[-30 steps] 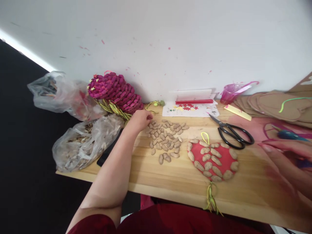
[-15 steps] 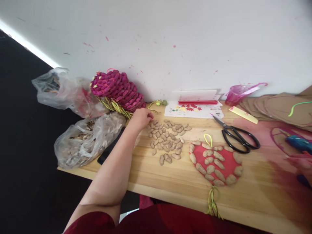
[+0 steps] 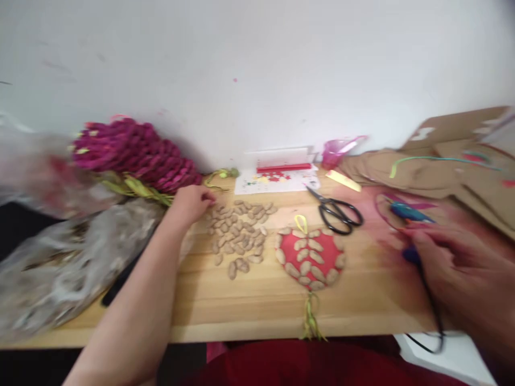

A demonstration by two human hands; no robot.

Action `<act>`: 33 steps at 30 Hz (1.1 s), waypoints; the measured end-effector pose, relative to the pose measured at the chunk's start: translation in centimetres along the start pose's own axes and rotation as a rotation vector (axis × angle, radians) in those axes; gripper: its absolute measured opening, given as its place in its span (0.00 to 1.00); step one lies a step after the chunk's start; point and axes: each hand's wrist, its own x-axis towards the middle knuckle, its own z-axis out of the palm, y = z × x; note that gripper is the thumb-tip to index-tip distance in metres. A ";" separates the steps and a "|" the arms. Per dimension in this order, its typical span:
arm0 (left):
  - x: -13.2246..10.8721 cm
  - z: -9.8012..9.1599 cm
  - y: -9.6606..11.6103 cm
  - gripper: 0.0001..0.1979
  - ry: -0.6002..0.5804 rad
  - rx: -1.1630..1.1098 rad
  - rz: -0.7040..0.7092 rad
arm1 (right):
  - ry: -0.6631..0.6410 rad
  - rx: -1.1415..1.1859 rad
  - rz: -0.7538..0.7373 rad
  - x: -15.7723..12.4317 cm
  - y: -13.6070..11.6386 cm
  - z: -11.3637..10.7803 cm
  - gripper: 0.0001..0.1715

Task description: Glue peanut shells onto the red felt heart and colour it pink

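Note:
My left hand rests at the back left edge of a spread of peanuts, fingers curled together; what they may hold is hidden. My right hand, blurred, is closed around the handle of a blue glue gun, its nozzle towards the left and a black cord hanging below. Between the hands lies a red heart-shaped piece with peanuts along its rim and in two slanting rows down its middle. It has a yellow loop on top and a yellow-green tassel below.
Black-handled scissors lie behind the heart. White paper with small stars, a pink cup and cardboard pieces line the wall. At left are a magenta peanut-covered bundle and plastic bags.
The view has swung to the right, bringing my right hand and the glue gun fully into sight. My left hand stays beside the peanuts. The heart lies unchanged.

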 end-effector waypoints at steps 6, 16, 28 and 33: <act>0.4 -0.4 0.0 0.17 -0.072 0.149 -0.018 | -0.054 -0.026 0.226 0.9 -1.1 -1.2 0.11; -0.8 -1.5 2.2 0.18 0.141 0.108 -0.199 | -0.406 -0.524 0.347 2.0 0.4 -3.3 0.33; -1.9 -0.5 3.1 0.09 0.427 -0.184 0.035 | -0.590 -0.597 0.377 3.3 0.3 -2.3 0.31; -2.2 -0.4 3.5 0.08 0.417 -0.241 0.083 | -0.489 -0.462 0.494 2.9 0.6 -3.0 0.19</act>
